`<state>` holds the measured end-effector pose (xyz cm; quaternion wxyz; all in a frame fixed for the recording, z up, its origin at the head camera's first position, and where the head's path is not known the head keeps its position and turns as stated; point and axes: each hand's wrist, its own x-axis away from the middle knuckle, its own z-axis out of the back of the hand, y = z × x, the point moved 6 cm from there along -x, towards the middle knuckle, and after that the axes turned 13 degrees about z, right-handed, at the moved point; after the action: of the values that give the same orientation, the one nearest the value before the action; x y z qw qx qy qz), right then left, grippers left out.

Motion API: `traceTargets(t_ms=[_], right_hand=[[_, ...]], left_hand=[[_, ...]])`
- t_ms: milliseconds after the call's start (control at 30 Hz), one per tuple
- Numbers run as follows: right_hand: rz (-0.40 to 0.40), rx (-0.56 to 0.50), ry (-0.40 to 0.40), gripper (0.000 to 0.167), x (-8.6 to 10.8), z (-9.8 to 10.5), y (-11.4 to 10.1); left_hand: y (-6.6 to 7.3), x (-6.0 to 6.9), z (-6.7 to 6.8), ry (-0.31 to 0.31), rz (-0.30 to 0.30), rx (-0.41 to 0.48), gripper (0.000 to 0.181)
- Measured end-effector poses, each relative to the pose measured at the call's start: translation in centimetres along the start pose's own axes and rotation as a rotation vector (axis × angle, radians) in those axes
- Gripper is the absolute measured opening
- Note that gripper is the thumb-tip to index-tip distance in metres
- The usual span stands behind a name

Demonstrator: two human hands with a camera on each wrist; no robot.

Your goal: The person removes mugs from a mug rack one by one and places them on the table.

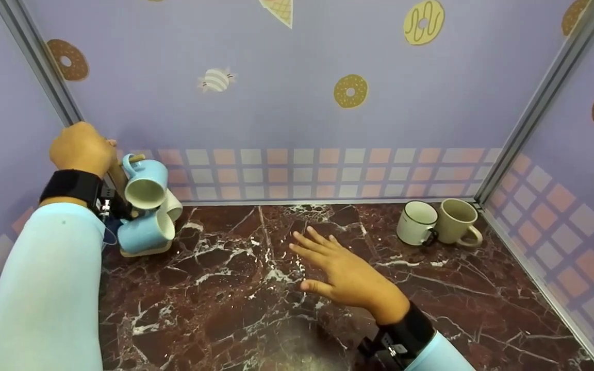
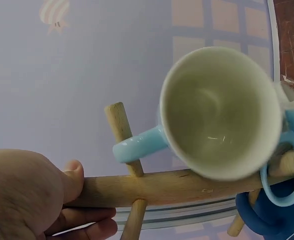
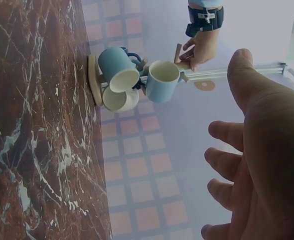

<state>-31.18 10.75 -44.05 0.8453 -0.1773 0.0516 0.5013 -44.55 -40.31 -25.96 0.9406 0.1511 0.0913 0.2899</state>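
Note:
At the back left corner, my left hand (image 1: 83, 148) grips the top of the post of a wooden mug tree (image 2: 172, 189). A light blue mug (image 1: 146, 183) hangs by its handle from an upper peg, just below that hand. Lower on the tree are a second light blue mug (image 1: 145, 234), a white mug (image 1: 173, 205) partly hidden behind them, and a dark blue mug (image 2: 277, 210) mostly hidden. My right hand (image 1: 346, 273) is over the middle of the table with its fingers spread and holds nothing.
A white mug with a dark rim (image 1: 416, 224) and a beige mug (image 1: 457, 220) stand side by side at the back right of the dark red marbled tabletop (image 1: 214, 309). Patterned purple walls (image 1: 276, 113) enclose the back and both sides.

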Motion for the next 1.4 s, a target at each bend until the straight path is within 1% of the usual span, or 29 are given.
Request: traceTargets(t_ms=[133, 267, 500, 600, 700, 833, 1000, 1133, 1267, 1400], right_hand=[[-0.001, -0.005, -0.003, 0.085, -0.1, -0.1, 0.0], [-0.003, -0.007, -0.009, 0.084, -0.1, -0.1, 0.0], [0.004, -0.004, -0.009, 0.083, -0.1, -0.2, 0.0], [0.009, -0.002, -0.007, 0.083, -0.1, -0.3, 0.0], [0.009, 0.001, -0.003, 0.083, -0.1, -0.3, 0.1], [0.004, 0.008, -0.007, 0.083, -0.1, -0.3, 0.1], [0.002, 0.003, -0.005, 0.083, -0.2, -0.2, 0.0], [0.006, 0.004, -0.004, 0.083, -0.2, -0.1, -0.1], [0.006, 0.005, -0.006, 0.082, -0.1, -0.1, -0.1], [0.006, 0.005, -0.004, 0.082, -0.1, -0.2, -0.1]], left_hand=[[-0.3, 0.1, 0.2, -0.01, -0.021, -0.002, 0.053], [-0.4, 0.1, 0.3, -0.016, -0.062, -0.016, 0.053], [-0.5, 0.2, 0.5, 0.027, -0.191, 0.0, 0.041], [-0.6, 0.3, 0.5, 0.028, -0.222, 0.006, 0.041], [-0.5, 0.4, 0.4, 0.012, -0.226, 0.011, 0.043], [-0.2, 0.9, 0.4, -0.019, -0.217, 0.018, 0.046], [-0.1, 1.4, 0.4, -0.049, -0.205, 0.05, 0.045], [-0.4, 1.5, 0.3, -0.061, -0.188, 0.091, 0.046], [-0.5, 1.6, 0.0, -0.076, -0.175, 0.141, 0.054], [-0.8, 1.7, -0.7, -0.088, -0.152, 0.233, 0.058]])
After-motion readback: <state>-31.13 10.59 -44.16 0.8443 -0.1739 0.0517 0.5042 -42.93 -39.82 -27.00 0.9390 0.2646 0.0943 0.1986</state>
